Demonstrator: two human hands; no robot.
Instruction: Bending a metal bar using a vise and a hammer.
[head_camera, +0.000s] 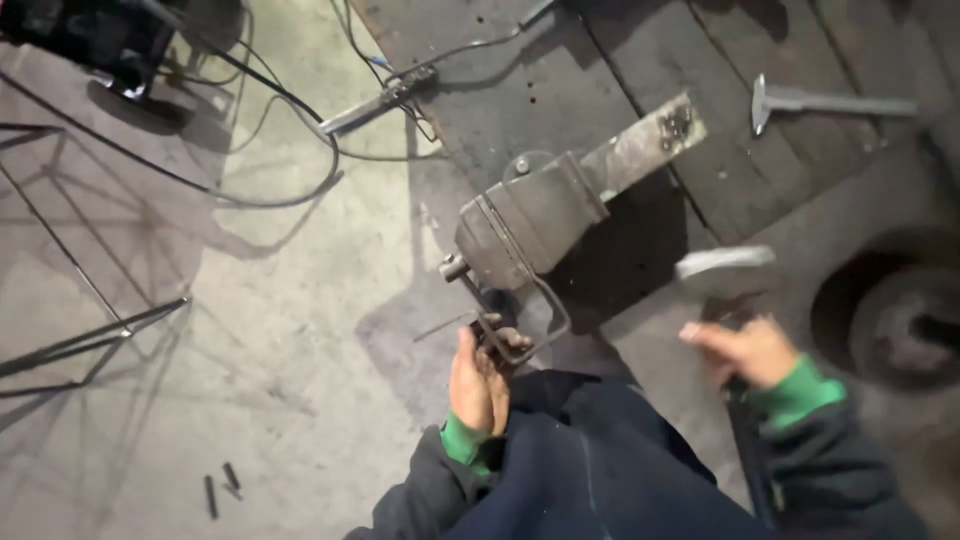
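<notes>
Down at the near edge of the dark wooden surface (640, 60), a grey bench vise (530, 225) is mounted, its body running diagonally from lower left to upper right, with a flat metal bar (645, 145) sticking out of its far end. From the vise's near end a bent steel rod (548, 318) loops down towards the person. The left hand (480, 380) is closed around the lower end of that rod, just below and slightly left of the vise, so the rod's long run lies up and away from the hand towards the vise. The right hand (745, 350) is well to the right, curled around a handle; above it a pale blurred head of a hammer (725, 260) shows, level with the vise and apart from it. The left hand is plainly the nearer one to the rod.

Farther back on the surface lies another hammer (830, 102). Black cables (250, 150) trail over the concrete floor (300, 400), and a dark round wheel-like part (895, 315) sits at the right edge. No containers are in view.
</notes>
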